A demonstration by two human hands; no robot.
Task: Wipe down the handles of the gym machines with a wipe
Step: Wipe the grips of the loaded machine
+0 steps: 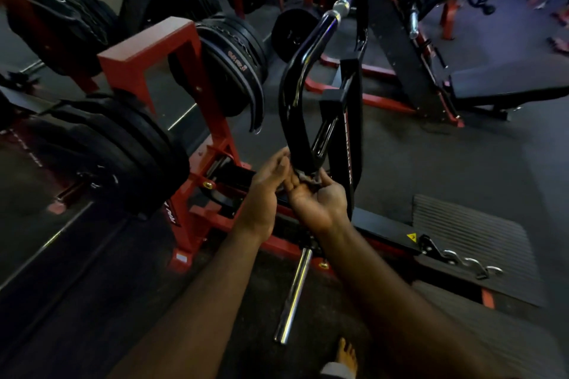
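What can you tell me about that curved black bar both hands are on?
The curved black bar is a glossy, metal-looking tube on a red-and-black gym machine. It rises from the hands, bends to the right and ends near a chrome collar. It stands nearly upright. At its lower end the left hand touches it, and the right hand holds a small greyish wipe there.

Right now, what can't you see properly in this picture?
Head view only:
- The wipe: mostly hidden by the fingers of the right hand and left hand.
- The handle: its bottom end is covered by both hands.
- The plates: their writing is too blurred to read.
- The foot: cut off by the bottom edge.
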